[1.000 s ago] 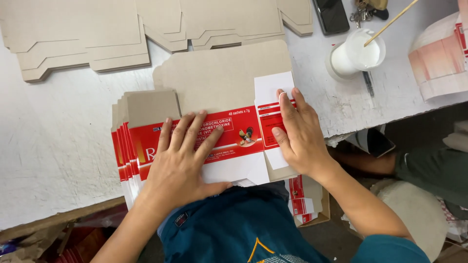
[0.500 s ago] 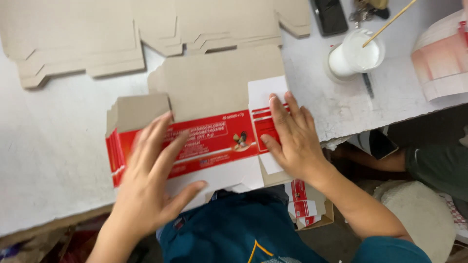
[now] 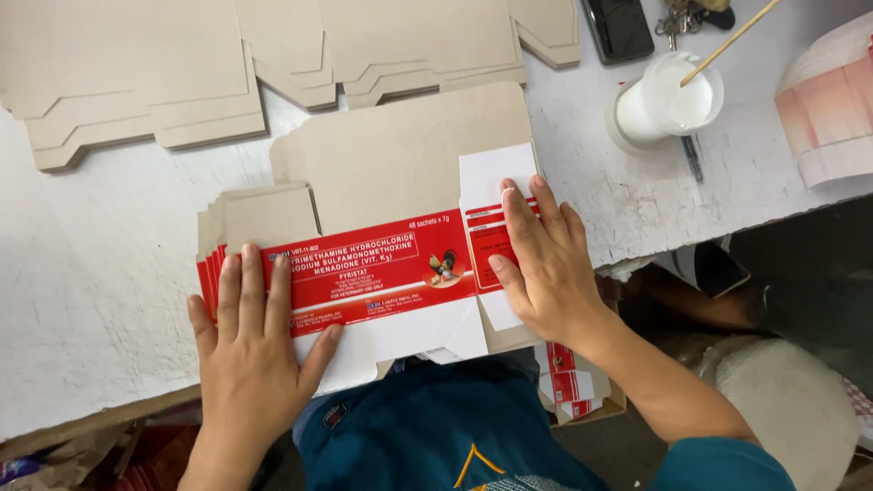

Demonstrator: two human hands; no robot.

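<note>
Both hands lie flat, palms down, on a stack of unfolded red-and-white cartons (image 3: pixel 373 273) at the near edge of the white worktop (image 3: pixel 100 273). The left hand (image 3: pixel 250 350) presses on the stack's left end, fingers spread and pointing away from the body, thumb out along the white lower flap. Its grip is released: nothing is clasped, the palm only bears down. The right hand (image 3: pixel 541 264) rests on the stack's right end, fingertips on the white side panel, thumb at the edge of the red band. It too is open and flat, grasping nothing.

The top carton shows a red printed band across its middle with bare grey board above it. The edges of the cartons beneath fan out at the left, just beside the left hand.

Farther back on the worktop lies a row of grey carton blanks (image 3: pixel 273 64), unprinted side up. To the right stands a white cup (image 3: pixel 668 100) of white liquid with a thin stick (image 3: pixel 727 41) leaning in it. A dark phone (image 3: pixel 618 27) lies near the far edge, and a pale pink stack (image 3: pixel 827 100) sits at the far right.
</note>
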